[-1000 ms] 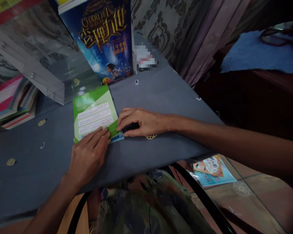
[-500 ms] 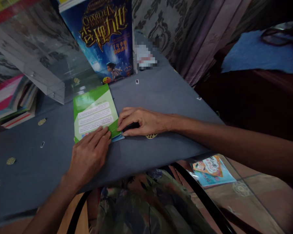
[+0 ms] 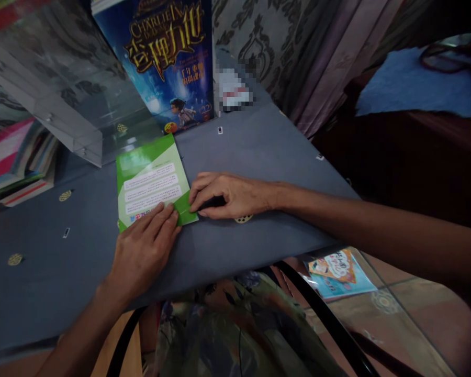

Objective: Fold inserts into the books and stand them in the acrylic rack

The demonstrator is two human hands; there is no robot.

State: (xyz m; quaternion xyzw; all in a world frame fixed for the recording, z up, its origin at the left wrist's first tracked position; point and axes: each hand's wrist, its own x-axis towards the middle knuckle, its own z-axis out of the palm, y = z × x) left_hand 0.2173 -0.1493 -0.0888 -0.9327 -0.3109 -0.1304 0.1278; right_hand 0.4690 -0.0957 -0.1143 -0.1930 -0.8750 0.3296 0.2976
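Note:
A thin green booklet (image 3: 151, 175) with pale text panels lies on the grey tablecloth. My left hand (image 3: 147, 241) rests on its near edge, palm down, with the fingers stretched out across the cover. At the booklet's near right corner is my right hand (image 3: 220, 196). Its bent fingertips press on the cover's edge, and the thumb lies close beside the corner. A dark patch shows between that thumb and the fingers; I cannot tell whether it is an object or shadow.
Behind the booklet stands a blue book (image 3: 176, 63), beside a clear acrylic stand (image 3: 90, 141). Stacked books (image 3: 19, 157) lie at the left. A bright booklet (image 3: 343, 277) is below the table's right edge, near a black chair arm (image 3: 325, 317). Glasses (image 3: 441, 57) rest on blue cloth.
The blue page that showed under the booklet's near right corner is now covered by the green cover, which lies flatter there. Both hands stay almost in place.

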